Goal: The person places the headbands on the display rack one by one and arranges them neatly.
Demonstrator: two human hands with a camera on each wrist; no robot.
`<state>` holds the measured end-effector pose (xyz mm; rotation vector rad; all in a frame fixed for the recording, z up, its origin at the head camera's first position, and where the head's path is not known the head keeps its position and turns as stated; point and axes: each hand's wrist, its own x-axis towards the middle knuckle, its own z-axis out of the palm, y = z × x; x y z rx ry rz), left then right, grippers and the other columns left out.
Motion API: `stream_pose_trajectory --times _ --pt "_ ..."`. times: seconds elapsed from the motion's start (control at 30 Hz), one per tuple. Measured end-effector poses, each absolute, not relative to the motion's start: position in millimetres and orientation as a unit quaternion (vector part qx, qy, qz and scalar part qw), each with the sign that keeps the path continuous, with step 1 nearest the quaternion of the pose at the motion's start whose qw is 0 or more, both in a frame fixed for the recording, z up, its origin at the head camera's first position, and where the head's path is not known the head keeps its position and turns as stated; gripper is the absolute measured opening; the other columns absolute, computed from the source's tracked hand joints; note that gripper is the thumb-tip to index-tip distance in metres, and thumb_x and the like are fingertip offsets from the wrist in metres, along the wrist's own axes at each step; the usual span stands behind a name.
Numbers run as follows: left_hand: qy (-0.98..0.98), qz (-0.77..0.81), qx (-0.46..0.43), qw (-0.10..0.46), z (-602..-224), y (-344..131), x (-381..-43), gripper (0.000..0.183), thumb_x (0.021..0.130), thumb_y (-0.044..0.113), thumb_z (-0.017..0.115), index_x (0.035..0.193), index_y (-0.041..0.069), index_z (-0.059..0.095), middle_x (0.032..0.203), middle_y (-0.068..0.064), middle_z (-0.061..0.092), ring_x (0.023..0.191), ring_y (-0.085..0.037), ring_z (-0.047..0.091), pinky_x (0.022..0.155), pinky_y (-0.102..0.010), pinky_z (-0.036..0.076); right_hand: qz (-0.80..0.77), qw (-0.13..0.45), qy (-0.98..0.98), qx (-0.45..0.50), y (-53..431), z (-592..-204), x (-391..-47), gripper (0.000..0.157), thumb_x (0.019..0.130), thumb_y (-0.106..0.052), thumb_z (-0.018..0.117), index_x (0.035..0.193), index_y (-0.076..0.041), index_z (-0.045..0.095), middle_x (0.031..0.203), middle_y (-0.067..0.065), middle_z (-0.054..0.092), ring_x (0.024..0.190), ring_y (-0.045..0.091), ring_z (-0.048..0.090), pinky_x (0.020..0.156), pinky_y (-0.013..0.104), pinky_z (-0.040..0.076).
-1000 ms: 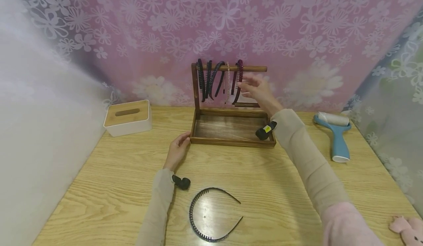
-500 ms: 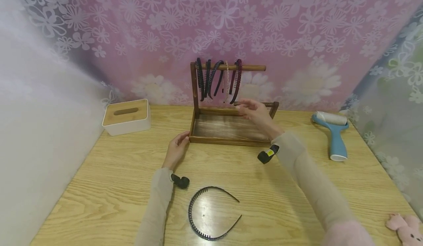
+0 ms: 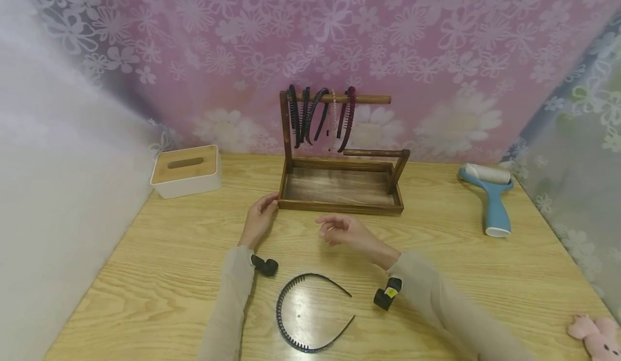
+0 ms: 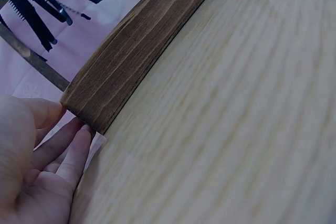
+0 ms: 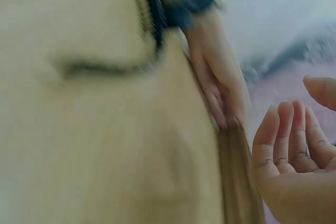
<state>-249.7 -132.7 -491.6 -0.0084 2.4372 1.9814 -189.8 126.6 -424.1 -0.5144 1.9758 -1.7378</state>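
A dark wooden headband stand [image 3: 339,207] with a tray base sits toward the back of the table. Its upper bar carries several dark headbands [image 3: 293,116], a pale beaded one [image 3: 333,113] and a dark red one [image 3: 349,116]. My left hand [image 3: 259,221] holds the stand's front left corner, thumb at the upper edge and fingertips lower down in the left wrist view. In front of the stand, my right hand [image 3: 346,231] hovers over the table with loosely bent fingers and nothing in them. A black toothed headband [image 3: 283,318] lies nearer me, its ends pointing right.
A white tissue box [image 3: 189,180] with a wooden lid stands at the left. To the right lies a blue-handled lint roller [image 3: 496,207]. A pink plush toy [image 3: 599,339] shows at the lower right corner. A floral curtain [image 3: 310,27] hangs behind.
My right hand has left the dark red headband on the upper bar and come down toward me, in front of the tray. My left hand has stayed at the stand's corner.
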Motion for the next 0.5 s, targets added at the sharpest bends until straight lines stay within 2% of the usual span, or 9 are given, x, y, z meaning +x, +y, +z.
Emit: stream_pose_trajectory --times 0.13,0.23,0.37,0.5 --pt "0.775 0.632 -0.005 -0.002 -492.7 -133.2 -250.4 0.036 0.103 0.016 0.049 0.136 0.004 0.055 0.140 -0.015 0.055 0.126 -0.028 0.055 0.108 -0.039 0.046 -0.628 0.273 0.693 -0.223 113.5 -435.2 -164.9 0.047 0.094 -0.009 0.062 0.130 0.016 0.047 0.093 -0.008 0.063 0.080 0.003 0.060 0.071 0.018 0.051" --pt "0.775 0.632 -0.007 -0.001 -492.3 -133.3 -250.8 0.036 0.103 0.016 0.049 0.136 0.004 0.055 0.140 -0.015 0.055 0.127 -0.028 0.055 0.109 -0.040 0.045 -0.620 0.317 0.677 -0.239 103.2 -440.6 -146.5 0.045 0.094 -0.008 0.063 0.129 0.016 0.049 0.091 -0.005 0.064 0.078 0.002 0.061 0.068 0.016 0.051" --pt "0.774 0.633 -0.007 0.007 -486.3 -133.3 -247.6 0.036 0.103 0.016 0.048 0.137 0.005 0.054 0.142 -0.015 0.054 0.128 -0.028 0.053 0.110 -0.040 0.044 -0.573 0.373 0.689 -0.242 89.1 -441.4 -123.4 0.040 0.090 -0.008 0.068 0.124 0.009 0.056 0.090 -0.001 0.067 0.074 0.005 0.063 0.062 0.015 0.051" --pt "0.774 0.633 -0.006 0.014 -486.7 -133.7 -246.5 0.036 0.104 0.016 0.047 0.138 0.005 0.053 0.144 -0.014 0.052 0.130 -0.028 0.052 0.112 -0.040 0.042 -0.487 0.365 0.749 -0.262 78.2 -438.4 -101.5 0.030 0.083 -0.012 0.076 0.108 -0.004 0.063 0.081 -0.006 0.065 0.066 0.001 0.057 0.060 0.013 0.046"
